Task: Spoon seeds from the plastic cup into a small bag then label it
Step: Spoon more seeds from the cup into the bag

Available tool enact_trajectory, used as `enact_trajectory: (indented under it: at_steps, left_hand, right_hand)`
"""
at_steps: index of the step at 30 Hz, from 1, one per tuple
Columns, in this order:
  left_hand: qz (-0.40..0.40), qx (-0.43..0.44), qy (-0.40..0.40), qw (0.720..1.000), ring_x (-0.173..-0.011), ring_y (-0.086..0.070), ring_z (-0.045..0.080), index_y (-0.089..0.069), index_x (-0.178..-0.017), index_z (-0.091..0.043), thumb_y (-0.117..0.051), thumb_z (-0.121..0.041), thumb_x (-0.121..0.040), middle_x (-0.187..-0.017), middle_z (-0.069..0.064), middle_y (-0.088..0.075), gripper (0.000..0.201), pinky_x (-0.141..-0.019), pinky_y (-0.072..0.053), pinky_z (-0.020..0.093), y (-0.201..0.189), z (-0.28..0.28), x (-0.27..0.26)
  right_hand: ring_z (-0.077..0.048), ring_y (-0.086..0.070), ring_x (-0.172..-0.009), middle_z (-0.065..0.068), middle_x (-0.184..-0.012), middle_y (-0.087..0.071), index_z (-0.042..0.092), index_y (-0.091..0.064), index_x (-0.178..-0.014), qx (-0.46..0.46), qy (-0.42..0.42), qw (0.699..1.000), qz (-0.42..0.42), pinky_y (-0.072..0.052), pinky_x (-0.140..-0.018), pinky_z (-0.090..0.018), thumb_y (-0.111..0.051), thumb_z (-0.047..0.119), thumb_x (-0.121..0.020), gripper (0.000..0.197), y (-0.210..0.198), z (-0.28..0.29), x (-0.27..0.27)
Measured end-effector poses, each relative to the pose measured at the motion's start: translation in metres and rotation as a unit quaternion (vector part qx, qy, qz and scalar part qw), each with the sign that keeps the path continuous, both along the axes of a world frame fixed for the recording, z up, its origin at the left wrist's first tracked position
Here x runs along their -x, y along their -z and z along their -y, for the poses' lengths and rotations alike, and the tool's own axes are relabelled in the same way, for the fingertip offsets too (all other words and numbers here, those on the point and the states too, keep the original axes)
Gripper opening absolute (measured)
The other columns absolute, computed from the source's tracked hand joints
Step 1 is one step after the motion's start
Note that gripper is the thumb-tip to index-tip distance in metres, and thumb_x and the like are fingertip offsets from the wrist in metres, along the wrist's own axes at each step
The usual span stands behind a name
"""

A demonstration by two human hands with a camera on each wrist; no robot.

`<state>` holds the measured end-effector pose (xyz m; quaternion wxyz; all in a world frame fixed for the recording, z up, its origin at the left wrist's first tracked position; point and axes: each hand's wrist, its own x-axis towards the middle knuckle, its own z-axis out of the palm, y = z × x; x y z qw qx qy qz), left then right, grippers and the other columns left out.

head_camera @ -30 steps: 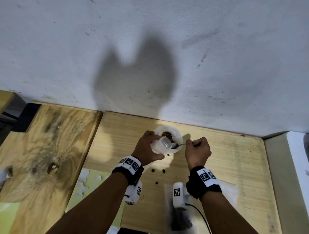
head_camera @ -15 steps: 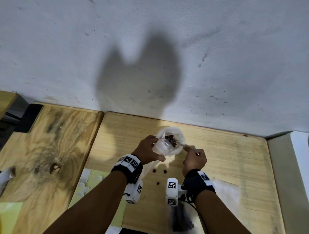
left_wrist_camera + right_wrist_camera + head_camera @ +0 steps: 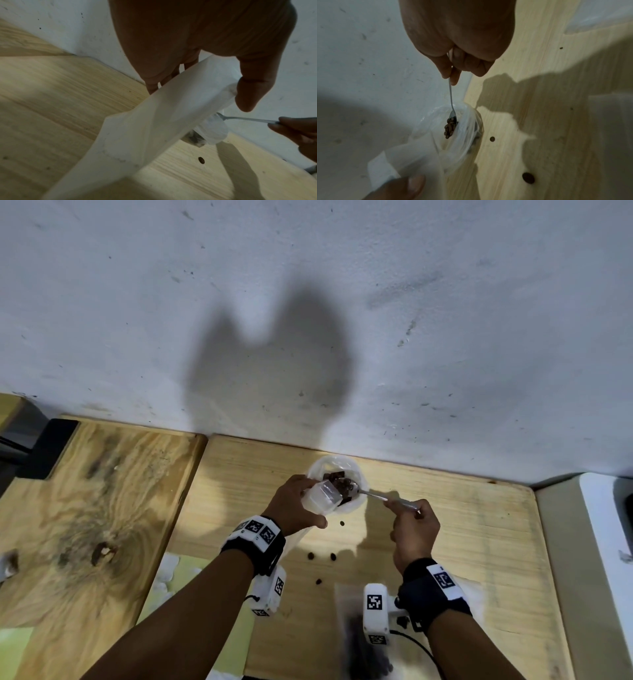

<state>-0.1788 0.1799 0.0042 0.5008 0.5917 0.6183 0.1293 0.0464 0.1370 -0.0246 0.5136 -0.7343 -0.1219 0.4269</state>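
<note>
Right wrist: seeds heaped on spoon | left wrist: bowl hidden (behind bag)

The plastic cup is set close to the wall, so only a narrow strip of table is left behind it. The cup's left side is taken up by the left hand and the small bag held at the rim. The right side is crossed by the spoon, held by the right hand. Just in front of the cup, loose seeds are scattered on the wood. Farther in front, a clear bag of dark seeds is laid flat. Open wood is left well to the right of the cup.
</note>
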Motion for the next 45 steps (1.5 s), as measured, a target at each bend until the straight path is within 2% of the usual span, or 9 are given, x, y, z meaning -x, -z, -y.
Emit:
enact_trajectory:
  at_steps: [3, 10, 15, 18, 22, 26, 31, 41, 45]
  left_hand:
    - [-0.012, -0.002, 0.015, 1.0, -0.117, -0.05, 0.019, -0.052, -0.134, -0.013, -0.08, -0.035, -0.041, -0.132, 0.0, -0.046, 0.099, -0.095, -0.045, 0.03, 0.0, 0.001, 0.003]
    - [-0.016, 0.001, 0.015, 1.0, -0.108, -0.045, 0.009, -0.053, -0.133, -0.016, -0.078, -0.036, -0.041, -0.132, -0.004, -0.044, 0.097, -0.085, -0.037, 0.021, -0.003, -0.001, 0.003]
    - [-0.013, 0.005, 0.017, 1.0, -0.111, -0.045, 0.009, -0.053, -0.134, -0.015, -0.079, -0.039, -0.041, -0.135, -0.003, -0.044, 0.099, -0.087, -0.037, 0.022, -0.003, -0.002, 0.001]
    - [-0.008, 0.005, 0.008, 1.0, -0.115, -0.05, 0.014, -0.056, -0.132, -0.015, -0.079, -0.038, -0.04, -0.135, -0.003, -0.045, 0.098, -0.088, -0.041, 0.024, -0.002, -0.001, 0.003]
    - [-0.001, 0.002, 0.005, 1.0, -0.116, -0.049, 0.014, -0.058, -0.131, -0.014, -0.079, -0.033, -0.04, -0.131, -0.008, -0.043, 0.096, -0.09, -0.043, 0.025, -0.001, 0.003, 0.009]
    - [0.0, -0.014, 0.019, 1.0, -0.112, -0.05, 0.013, -0.061, -0.127, -0.014, -0.079, -0.032, -0.04, -0.13, -0.008, -0.041, 0.09, -0.087, -0.042, 0.025, -0.002, 0.006, 0.006]
    - [0.014, -0.079, 0.032, 0.996, -0.107, -0.054, 0.014, -0.066, -0.117, -0.017, -0.079, -0.029, -0.044, -0.123, -0.012, -0.043, 0.075, -0.084, -0.045, 0.026, -0.006, 0.005, 0.006]
    - [-0.011, -0.097, 0.065, 0.993, -0.106, -0.055, 0.01, -0.066, -0.118, -0.018, -0.079, -0.034, -0.042, -0.126, -0.013, -0.042, 0.079, -0.081, -0.046, 0.025, -0.002, 0.005, 0.003]
    - [-0.015, -0.091, 0.055, 0.994, -0.106, -0.055, 0.013, -0.066, -0.116, -0.021, -0.079, -0.033, -0.042, -0.125, -0.013, -0.042, 0.076, -0.079, -0.046, 0.026, -0.003, 0.007, 0.004]
  right_hand:
    - [-0.017, -0.027, -0.051, -0.007, -0.065, -0.038, 0.013, -0.05, -0.072, -0.022, -0.001, 1.0, -0.012, -0.023, -0.05, -0.029, -0.074, 0.001, -0.077, 0.028, -0.016, -0.001, -0.008]
    - [-0.015, -0.025, -0.045, -0.018, -0.072, -0.041, -0.003, -0.045, -0.075, -0.11, -0.068, 0.992, 0.002, -0.023, -0.043, -0.022, -0.072, -0.002, -0.08, 0.027, -0.051, -0.002, -0.017]
    - [-0.025, -0.06, -0.066, -0.021, -0.075, -0.063, 0.013, -0.042, -0.066, -0.154, -0.182, 0.967, 0.093, -0.045, -0.063, -0.033, -0.077, -0.001, -0.08, 0.04, -0.059, -0.005, 0.0]
    - [-0.022, -0.05, -0.056, -0.015, -0.075, -0.067, 0.004, -0.046, -0.071, -0.154, -0.233, 0.949, 0.147, -0.038, -0.054, -0.03, -0.078, 0.003, -0.081, 0.034, -0.064, -0.003, 0.008]
    - [-0.023, -0.053, -0.063, -0.022, -0.071, -0.06, 0.002, -0.047, -0.071, -0.176, -0.131, 0.959, 0.181, -0.041, -0.057, -0.029, -0.075, -0.004, -0.08, 0.029, -0.059, -0.002, -0.001]
    - [-0.014, -0.042, -0.048, -0.002, -0.062, -0.054, 0.008, -0.048, -0.07, -0.122, -0.178, 0.943, 0.254, -0.036, -0.05, -0.027, -0.073, 0.003, -0.083, 0.028, -0.043, 0.001, 0.007]
    - [-0.021, -0.035, -0.04, 0.002, -0.043, -0.037, 0.017, -0.046, -0.07, -0.068, -0.201, 0.908, 0.362, -0.036, -0.049, -0.029, -0.069, 0.012, -0.084, 0.028, -0.028, 0.001, 0.008]
    - [-0.011, -0.035, -0.042, 0.001, -0.057, -0.055, 0.022, -0.046, -0.067, -0.121, -0.238, 0.919, 0.29, -0.031, -0.046, -0.026, -0.074, 0.011, -0.084, 0.034, -0.027, 0.005, 0.038]
    - [-0.016, -0.034, -0.039, 0.0, -0.046, -0.043, 0.021, -0.044, -0.068, -0.08, -0.226, 0.92, 0.31, -0.032, -0.046, -0.026, -0.072, 0.013, -0.084, 0.032, -0.021, 0.004, 0.03]
